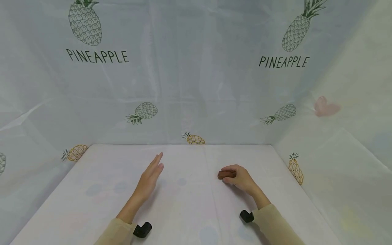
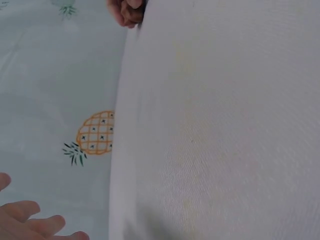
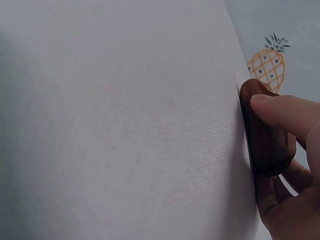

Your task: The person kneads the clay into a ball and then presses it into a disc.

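Note:
A small dark-brown, elongated wooden-looking piece (image 3: pixel 267 135) with rounded ends is at the tabletop, its exact kind not clear. My right hand (image 1: pixel 242 178) holds it between thumb and fingers, the thumb lying along one side in the right wrist view. In the head view the brown piece (image 1: pixel 225 175) pokes out to the left of the fingers, which cover the rest. My left hand (image 1: pixel 148 180) hovers over the table's left half with its fingers straight and nothing in it. Its fingertips (image 2: pixel 47 225) show at the lower left corner of the left wrist view.
The white tabletop (image 1: pixel 186 211) stretches between and in front of both hands. Pale sheeting printed with pineapples (image 1: pixel 196 85) stands behind the far edge and along both sides. A black wrist camera (image 1: pixel 142 230) sits at the left sleeve, another black camera (image 1: pixel 246 216) at the right.

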A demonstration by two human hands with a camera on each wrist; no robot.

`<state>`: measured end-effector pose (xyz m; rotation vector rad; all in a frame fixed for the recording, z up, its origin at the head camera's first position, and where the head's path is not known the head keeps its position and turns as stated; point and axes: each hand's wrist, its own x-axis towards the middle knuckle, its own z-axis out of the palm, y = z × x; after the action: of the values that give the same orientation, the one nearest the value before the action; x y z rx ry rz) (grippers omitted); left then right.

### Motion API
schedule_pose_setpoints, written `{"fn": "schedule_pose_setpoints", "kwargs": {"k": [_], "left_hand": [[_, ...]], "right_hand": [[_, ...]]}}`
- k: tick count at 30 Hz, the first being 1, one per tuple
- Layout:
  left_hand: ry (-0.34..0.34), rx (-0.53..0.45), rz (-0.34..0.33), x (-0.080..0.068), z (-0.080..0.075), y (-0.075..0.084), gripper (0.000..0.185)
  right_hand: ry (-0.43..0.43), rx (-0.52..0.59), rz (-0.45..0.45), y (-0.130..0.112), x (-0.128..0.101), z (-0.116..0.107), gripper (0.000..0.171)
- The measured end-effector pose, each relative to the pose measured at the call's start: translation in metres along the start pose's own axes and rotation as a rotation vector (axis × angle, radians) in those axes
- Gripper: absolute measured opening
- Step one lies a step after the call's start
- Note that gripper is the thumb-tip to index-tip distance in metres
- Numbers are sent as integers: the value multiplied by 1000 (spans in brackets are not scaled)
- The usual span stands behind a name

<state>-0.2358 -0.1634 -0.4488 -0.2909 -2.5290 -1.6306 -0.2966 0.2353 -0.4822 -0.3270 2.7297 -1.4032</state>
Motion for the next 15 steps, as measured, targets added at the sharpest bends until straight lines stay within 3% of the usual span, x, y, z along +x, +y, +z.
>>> {"fn": "schedule_pose_setpoints", "kwargs": {"k": [9, 15], "left_hand": [[9, -85, -14, 7, 11, 7, 61], [16, -115, -29, 10, 18, 11, 60]], "right_hand": [[37, -74, -8, 0, 2, 1, 33], [58, -52, -3, 0, 2, 0, 35]]}}
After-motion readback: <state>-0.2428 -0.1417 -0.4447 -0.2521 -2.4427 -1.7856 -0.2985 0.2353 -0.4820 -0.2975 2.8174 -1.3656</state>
